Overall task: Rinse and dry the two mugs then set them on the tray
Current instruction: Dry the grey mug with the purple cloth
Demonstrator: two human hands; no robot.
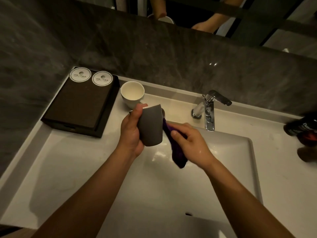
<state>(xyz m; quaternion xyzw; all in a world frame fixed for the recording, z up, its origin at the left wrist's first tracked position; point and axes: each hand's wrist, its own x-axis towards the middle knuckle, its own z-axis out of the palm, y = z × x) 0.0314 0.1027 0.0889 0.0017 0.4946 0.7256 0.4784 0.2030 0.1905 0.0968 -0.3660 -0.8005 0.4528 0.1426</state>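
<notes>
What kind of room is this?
Most likely a hotel bathroom. There is a white sink with a chrome tap, a mirror above the dark stone wall, and a black tray holding two round paper discs printed with a logo.

The grey mug (151, 126) is matt grey with a pale rim, the white mug (132, 93) creamy inside. The cloth (176, 150) is deep purple. The tray (77, 107) is dark brown, bearing two white paper discs (80, 75) with grey logos. The sink (85, 169) is white, the tap (208, 109) shiny chrome, the wall (154, 57) dark grey, veined like marble.
</notes>
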